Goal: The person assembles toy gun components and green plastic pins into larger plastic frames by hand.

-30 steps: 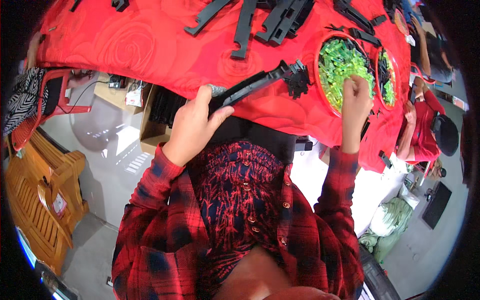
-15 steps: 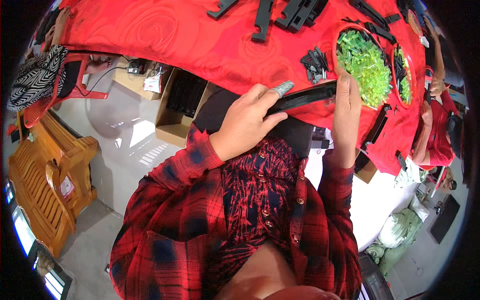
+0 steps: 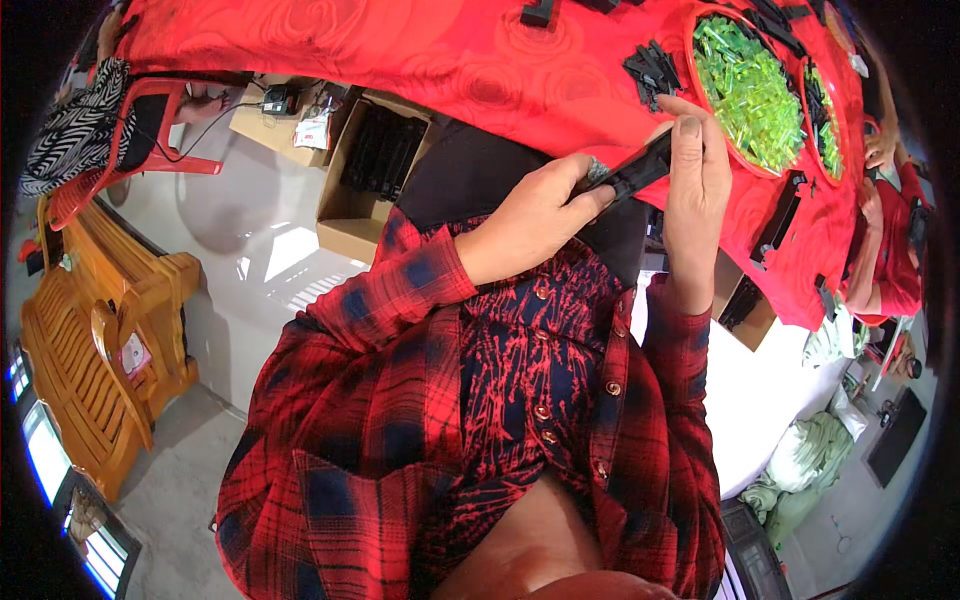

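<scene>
While both hands grip a black strip (image 3: 640, 172), a red bowl (image 3: 700, 90) sits beside

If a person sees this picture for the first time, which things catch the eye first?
First, the two hands at centre: the left hand and right hand grip a long black part together. Behind them spreads the red tablecloth, and at upper right a red bowl holds bright green pieces.

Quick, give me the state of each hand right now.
Left hand: closed on one end of the black part.
Right hand: fingers closed on the other end of the same part.
</scene>
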`<move>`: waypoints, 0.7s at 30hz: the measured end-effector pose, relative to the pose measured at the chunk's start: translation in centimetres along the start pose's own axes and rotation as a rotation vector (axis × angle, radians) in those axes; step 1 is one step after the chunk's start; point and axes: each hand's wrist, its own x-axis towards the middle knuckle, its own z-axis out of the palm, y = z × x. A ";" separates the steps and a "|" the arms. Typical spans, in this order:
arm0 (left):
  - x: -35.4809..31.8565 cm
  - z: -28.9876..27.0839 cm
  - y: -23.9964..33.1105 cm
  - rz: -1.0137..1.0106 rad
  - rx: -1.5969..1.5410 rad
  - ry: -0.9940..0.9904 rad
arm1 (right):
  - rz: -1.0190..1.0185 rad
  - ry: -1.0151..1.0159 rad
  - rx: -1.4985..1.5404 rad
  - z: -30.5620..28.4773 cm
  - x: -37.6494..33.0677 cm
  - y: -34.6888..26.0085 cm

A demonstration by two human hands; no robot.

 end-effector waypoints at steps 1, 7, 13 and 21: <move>0.0 0.1 -0.6 0.046 0.045 0.018 | -0.019 0.004 0.011 0.1 -0.2 0.0; -0.4 0.8 -1.0 0.049 0.129 0.081 | -0.016 0.007 0.190 0.9 -1.4 -0.1; -0.3 0.8 -1.1 0.093 0.150 0.141 | -0.060 -0.019 0.327 1.3 -1.4 0.4; -0.5 0.8 -1.9 0.033 -0.039 0.169 | -0.083 -0.007 0.291 1.8 -1.9 0.4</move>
